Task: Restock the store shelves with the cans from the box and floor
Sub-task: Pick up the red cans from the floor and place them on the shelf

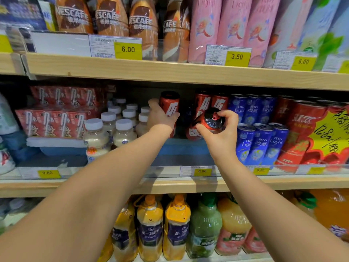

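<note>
Overhead, Nescafe bottles line top shelf. Both arms reach into middle shelf. Left hand grips upright red can near shelf's back, beside white-capped bottles. Right hand clasps tilted red can, black top facing camera, just beside blue "RIO Light" cans. Price tag on front edge reads 6.00.

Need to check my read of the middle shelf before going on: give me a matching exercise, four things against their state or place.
Things:
1. red can with black top in left hand
2. red can in right hand
3. blue slim cans
4. white-capped milky bottles

States:
A. tilted, top toward camera
B. standing right of the hands
C. upright, gripped around its side
D. standing left of the hands

Pairs: 1-C, 2-A, 3-B, 4-D
</note>
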A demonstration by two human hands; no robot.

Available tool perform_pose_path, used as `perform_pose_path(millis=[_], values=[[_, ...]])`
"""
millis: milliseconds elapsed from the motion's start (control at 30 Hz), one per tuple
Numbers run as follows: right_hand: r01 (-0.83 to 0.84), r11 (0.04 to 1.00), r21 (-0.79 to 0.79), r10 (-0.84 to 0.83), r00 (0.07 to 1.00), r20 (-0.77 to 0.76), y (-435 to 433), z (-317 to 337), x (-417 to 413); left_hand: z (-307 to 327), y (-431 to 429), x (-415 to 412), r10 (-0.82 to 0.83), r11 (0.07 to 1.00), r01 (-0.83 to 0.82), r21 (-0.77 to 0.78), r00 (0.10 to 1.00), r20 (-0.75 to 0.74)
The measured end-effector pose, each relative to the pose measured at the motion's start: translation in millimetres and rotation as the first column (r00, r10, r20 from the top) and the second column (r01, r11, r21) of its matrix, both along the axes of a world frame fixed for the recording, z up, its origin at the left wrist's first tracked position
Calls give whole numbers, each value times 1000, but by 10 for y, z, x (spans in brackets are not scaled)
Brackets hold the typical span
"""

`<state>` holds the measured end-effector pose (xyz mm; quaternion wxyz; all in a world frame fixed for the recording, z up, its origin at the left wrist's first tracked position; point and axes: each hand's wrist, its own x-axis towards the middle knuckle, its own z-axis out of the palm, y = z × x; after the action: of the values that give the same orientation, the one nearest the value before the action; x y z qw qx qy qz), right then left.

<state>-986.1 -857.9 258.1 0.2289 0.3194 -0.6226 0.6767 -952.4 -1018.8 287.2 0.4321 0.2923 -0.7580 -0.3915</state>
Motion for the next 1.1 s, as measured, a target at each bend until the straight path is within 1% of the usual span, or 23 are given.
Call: perform_pose_path(millis=[133,233,300,367,400,433,467,500,533,567,600,700,867,967,1000,1100], values=[[-18,1000,18,17,1000,26,137,-22,6,-71,14,-110,63,997,-63,-42,998,1],[-18,999,37,16,999,38,214,-23,7,-90,21,-127,60,996,-58,-69,998,23],[-28,998,61,25,998,53,234,-9,12,-85,50,-101,64,990,-53,-128,994,85],[-39,996,83,35,998,58,240,14,25,-108,119,3,59,980,-39,-195,994,97],[-44,994,98,38,997,60,239,29,40,-147,174,78,7,976,13,-219,996,89],[-49,993,110,43,997,59,234,49,56,-216,243,174,-106,963,125,-238,990,92],[-59,991,118,53,997,55,225,71,74,-307,316,281,-255,925,277,-259,960,116],[-71,990,123,65,996,53,214,98,89,-405,382,383,-391,866,424,-266,905,170],[-85,988,128,79,995,55,201,128,102,-497,427,459,-475,810,527,-256,847,239],[-100,985,137,93,994,61,187,159,113,-573,446,505,-508,785,573,-235,813,286],[-120,982,149,110,991,72,172,185,127,-628,446,517,-508,795,570,-207,812,287],[-201,966,162,179,974,139,117,209,158,-655,433,504,-453,871,477,-120,873,181],[-248,950,189,208,956,209,61,170,167,-691,408,522,-413,906,420,-46,904,110],[-219,906,362,152,967,205,54,67,142,-662,388,509,-372,926,375,-36,926,66],[-207,895,395,129,968,215,41,18,136,-632,384,494,-356,932,359,-49,932,63],[-123,914,386,29,970,241,-45,-42,77,-511,398,417,-337,936,343,-82,939,71]])
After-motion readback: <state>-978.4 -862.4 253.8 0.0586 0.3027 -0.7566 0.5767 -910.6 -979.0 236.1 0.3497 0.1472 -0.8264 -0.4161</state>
